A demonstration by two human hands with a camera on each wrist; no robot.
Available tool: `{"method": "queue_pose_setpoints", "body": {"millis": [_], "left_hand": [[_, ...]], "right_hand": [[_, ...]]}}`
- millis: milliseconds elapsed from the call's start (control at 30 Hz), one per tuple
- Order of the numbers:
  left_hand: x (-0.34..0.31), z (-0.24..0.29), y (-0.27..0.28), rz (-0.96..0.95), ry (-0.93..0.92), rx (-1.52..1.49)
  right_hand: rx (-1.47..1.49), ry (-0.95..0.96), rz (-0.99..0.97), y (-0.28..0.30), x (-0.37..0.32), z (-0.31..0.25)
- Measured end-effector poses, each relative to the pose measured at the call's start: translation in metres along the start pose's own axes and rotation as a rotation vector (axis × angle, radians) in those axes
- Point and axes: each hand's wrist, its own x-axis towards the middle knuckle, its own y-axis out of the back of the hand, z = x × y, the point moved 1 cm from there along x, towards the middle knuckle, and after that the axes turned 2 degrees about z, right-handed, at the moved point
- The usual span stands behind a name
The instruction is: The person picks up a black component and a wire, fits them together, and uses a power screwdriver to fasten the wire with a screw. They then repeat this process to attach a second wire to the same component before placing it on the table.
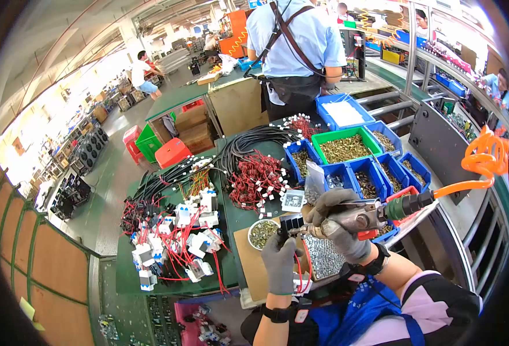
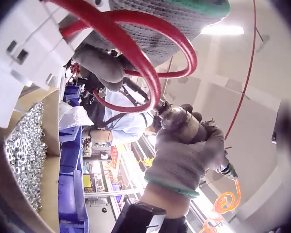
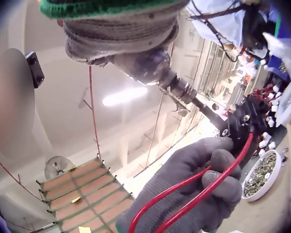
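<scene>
My gloved left hand (image 1: pixel 281 266) holds a black terminal block (image 3: pixel 245 119) between thumb and fingers. Red wires (image 2: pixel 157 87) run from the block and loop past that hand to a white block-shaped part (image 2: pixel 34 53) below it. In my gloved right hand (image 1: pixel 349 245) is a metal air screwdriver (image 1: pixel 355 218), gripped around its body and lying nearly level. Its shaft points left, with the bit end right at the terminal block. An orange coiled hose (image 1: pixel 479 164) feeds the tool's rear end.
A white bowl (image 1: pixel 250 235) of small screws stands beside the left hand. Under the tool lies a box of metal nuts (image 1: pixel 326 259). Blue bins (image 1: pixel 365 179) and a green bin (image 1: pixel 318 140) hold hardware. White switches with red wires (image 1: pixel 188 236) pile up left; a person (image 1: pixel 295 40) stands ahead.
</scene>
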Motion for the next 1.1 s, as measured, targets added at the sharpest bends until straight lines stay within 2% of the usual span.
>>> {"method": "queue_pose_setpoints", "body": {"millis": [133, 267, 567, 667, 800, 1100], "left_hand": [[0.001, -0.001, -0.004, 0.009, -0.018, 0.043], [0.003, -0.006, -0.002, 0.006, -0.033, 0.017], [0.005, -0.008, -0.002, 0.007, -0.036, 0.03], [0.004, -0.011, -0.002, 0.011, -0.056, 0.02], [0.005, -0.013, 0.0, 0.029, -0.076, 0.027], [0.003, -0.012, -0.001, 0.035, -0.059, -0.003]], "right_hand": [[-0.061, -0.033, -0.048, 0.001, 0.0, -0.004], [-0.129, 0.03, -0.068, 0.002, 0.001, 0.002], [-0.179, 0.032, -0.151, 0.003, 0.002, 0.001], [-0.087, 0.012, -0.158, 0.001, 0.003, 0.005], [0.047, -0.058, -0.067, -0.003, 0.002, 0.011], [0.036, -0.122, -0.09, -0.004, 0.004, 0.013]]}}
